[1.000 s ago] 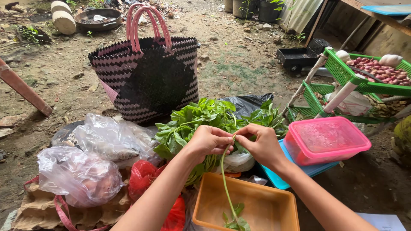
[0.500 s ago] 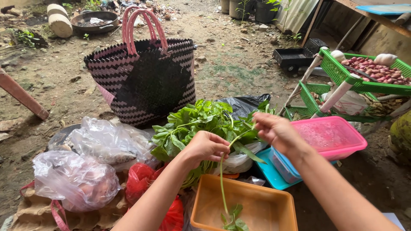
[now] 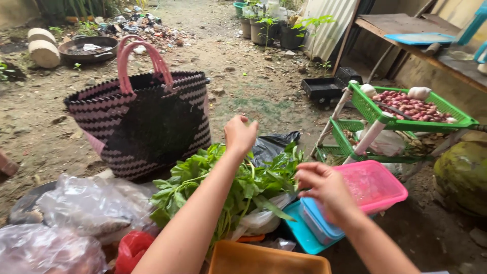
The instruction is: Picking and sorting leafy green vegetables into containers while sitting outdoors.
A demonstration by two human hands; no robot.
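Observation:
My left hand (image 3: 240, 134) is stretched forward above a pile of leafy greens (image 3: 218, 187), fingers loosely bent, with nothing visible in it. My right hand (image 3: 324, 187) hovers at the right edge of the greens, fingertips pinched on a small green leaf. Under it are a blue container (image 3: 309, 231) and a pink lidded box (image 3: 378, 185). An orange plastic tub (image 3: 264, 261) sits at the bottom edge, its inside mostly cut off. Beyond the greens stands a black and pink woven bag (image 3: 147, 127).
Clear plastic bags (image 3: 86, 208) and a red bag (image 3: 129, 248) lie at the left. A black plastic bag (image 3: 271, 144) lies behind the greens. To the right stand a green basket rack (image 3: 370, 109) with shallots and a green coconut (image 3: 464, 175). Dirt ground stretches behind.
The long stem that my left hand held over the orange tub is gone from view. That hand has moved forward and up, and my right hand has dropped toward the blue container.

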